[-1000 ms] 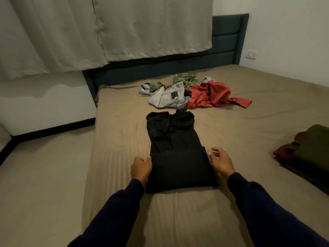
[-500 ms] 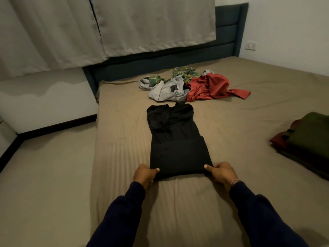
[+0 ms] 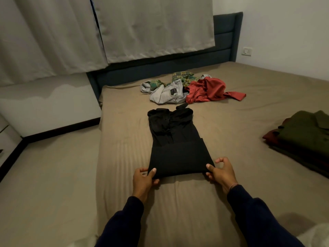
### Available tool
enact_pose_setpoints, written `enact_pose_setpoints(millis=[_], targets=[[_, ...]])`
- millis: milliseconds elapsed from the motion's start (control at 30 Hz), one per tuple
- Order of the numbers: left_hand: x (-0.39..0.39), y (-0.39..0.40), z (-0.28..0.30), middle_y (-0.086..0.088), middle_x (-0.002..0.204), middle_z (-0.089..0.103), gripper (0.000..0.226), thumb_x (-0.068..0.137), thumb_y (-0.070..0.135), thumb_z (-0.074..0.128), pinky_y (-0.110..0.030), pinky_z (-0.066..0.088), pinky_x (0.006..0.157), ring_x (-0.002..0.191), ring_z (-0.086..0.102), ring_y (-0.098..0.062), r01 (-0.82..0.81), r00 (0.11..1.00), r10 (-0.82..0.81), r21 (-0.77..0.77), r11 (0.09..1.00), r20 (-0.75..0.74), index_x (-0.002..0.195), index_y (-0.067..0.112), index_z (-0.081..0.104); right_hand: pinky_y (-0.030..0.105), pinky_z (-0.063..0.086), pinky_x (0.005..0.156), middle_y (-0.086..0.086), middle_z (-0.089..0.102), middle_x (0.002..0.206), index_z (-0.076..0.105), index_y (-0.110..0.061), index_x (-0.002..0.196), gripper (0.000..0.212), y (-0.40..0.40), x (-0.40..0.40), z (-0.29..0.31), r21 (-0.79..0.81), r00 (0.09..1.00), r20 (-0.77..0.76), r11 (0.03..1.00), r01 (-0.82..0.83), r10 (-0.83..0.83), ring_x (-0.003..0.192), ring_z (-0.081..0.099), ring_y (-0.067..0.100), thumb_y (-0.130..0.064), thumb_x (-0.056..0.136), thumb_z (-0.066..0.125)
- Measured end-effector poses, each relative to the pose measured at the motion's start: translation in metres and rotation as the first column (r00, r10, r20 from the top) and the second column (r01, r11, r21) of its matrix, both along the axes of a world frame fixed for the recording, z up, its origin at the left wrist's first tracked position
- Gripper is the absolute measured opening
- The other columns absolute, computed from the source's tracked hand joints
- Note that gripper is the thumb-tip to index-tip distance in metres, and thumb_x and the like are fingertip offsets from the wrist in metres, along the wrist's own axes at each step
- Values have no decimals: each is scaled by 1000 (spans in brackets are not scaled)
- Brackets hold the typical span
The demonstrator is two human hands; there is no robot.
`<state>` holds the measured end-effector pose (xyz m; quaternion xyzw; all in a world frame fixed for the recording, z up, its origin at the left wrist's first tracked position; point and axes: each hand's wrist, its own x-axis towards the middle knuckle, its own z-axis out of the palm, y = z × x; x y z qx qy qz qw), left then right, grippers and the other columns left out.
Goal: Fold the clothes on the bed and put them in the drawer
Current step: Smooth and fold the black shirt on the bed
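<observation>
1. since the earlier frames both hands are now gripping the near corners of the black garment (image 3: 175,148) instead of resting beside its edges: the left hand (image 3: 143,179) is pinching the near-left corner with its thumb on top, and the right hand (image 3: 221,171) is pinching the near-right corner the same way.
2. that change is suggesting the side folds are done and the next step, likely, is lifting the near edge and carrying it away from the person to fold the piece in half.
3. the garment is lying flat on the bed (image 3: 231,202), directly in front of the person, with its long axis running from the hands toward the headboard (image 3: 226,38); the smooth, wider end is pointing at the person and the bunched, narrower end is pointing at the pile beyond.
4. further out, the unfolded pile is waiting near the headboard: a grey piece (image 3: 167,94), a green plaid piece (image 3: 183,78) and a red piece (image 3: 208,89), all touching one another.
5. to the right, well apart from the hands, a folded stack (image 3: 302,134) with an olive piece on top is sitting on the bed; no drawer is showing, so much of the task is remaining.
</observation>
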<state>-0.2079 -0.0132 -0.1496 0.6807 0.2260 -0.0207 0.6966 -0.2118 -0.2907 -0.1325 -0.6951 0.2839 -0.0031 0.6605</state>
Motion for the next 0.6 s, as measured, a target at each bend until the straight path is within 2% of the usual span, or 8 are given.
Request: enact_pose_setpoints(millis=[100, 200, 333, 467, 600], targets=[[-21, 5, 7, -12, 109, 64, 32, 94, 18, 67, -37, 63, 68, 72, 72, -27, 60, 995, -64, 47, 997, 71, 122, 26, 54, 30, 59, 61, 11, 65, 111, 65, -25, 104, 15, 1, -19, 6, -9, 999, 25, 999, -42, 42, 77, 70, 21, -11, 97, 64], [-45, 9, 16, -14, 110, 69, 15, 94, 18, 67, -34, 62, 69, 74, 73, -27, 115, 989, -121, 72, 991, 84, 108, 15, 71, 29, 60, 68, 7, 68, 109, 74, -19, 101, 13, -4, -41, 13, 15, 998, 14, 998, -59, 59, 84, 72, 23, -10, 94, 67], [-82, 13, 26, -13, 98, 76, 17, 91, 18, 70, -32, 62, 69, 79, 74, -31, 151, 987, -154, 56, 987, 52, 104, 7, 74, 31, 62, 70, 8, 72, 101, 76, -14, 98, 11, -13, -74, 22, 10, 994, -60, 996, -88, 88, 83, 74, 24, -10, 88, 73], [-118, 14, 31, -11, 93, 77, 17, 89, 13, 71, -31, 60, 69, 82, 75, -30, 225, 973, -223, 28, 974, -53, 104, 7, 74, 28, 59, 62, 11, 74, 96, 76, -12, 95, 8, -22, -108, 27, -4, 977, -168, 991, -133, 131, 81, 73, 24, -9, 87, 74], [-144, 19, 30, -19, 92, 76, 23, 85, 2, 72, -34, 61, 68, 80, 75, -34, 283, 945, -282, -17, 959, -164, 108, -1, 72, 24, 54, 50, 15, 74, 90, 76, -7, 92, 6, -28, -141, 30, -19, 937, -278, 974, -227, 213, 76, 71, 25, -6, 87, 72]])
